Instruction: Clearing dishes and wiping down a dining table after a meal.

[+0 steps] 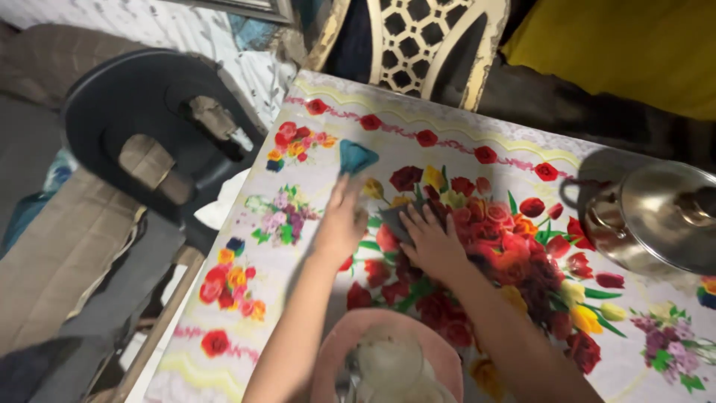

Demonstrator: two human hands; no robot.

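Our left hand point(341, 224) reaches out with fingers pinched on a teal cloth point(356, 157); it sits on the tablecloth point(447, 142) near the far edge. Our right hand point(432, 242) lies flat and open, pressing a dark grey cloth point(391, 219) onto the flower print. We judge wiping to be mid-way: the surface ahead looks dry, no visible spill. Count: two cloths, one pink bowl point(328, 351) near us, one steel pot point(649, 216) with lid, two chairs.

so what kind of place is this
Probably a home dining or kitchen corner: a table under a flowered cloth, a lidded steel pot, a pink bowl and plastic chairs around it.
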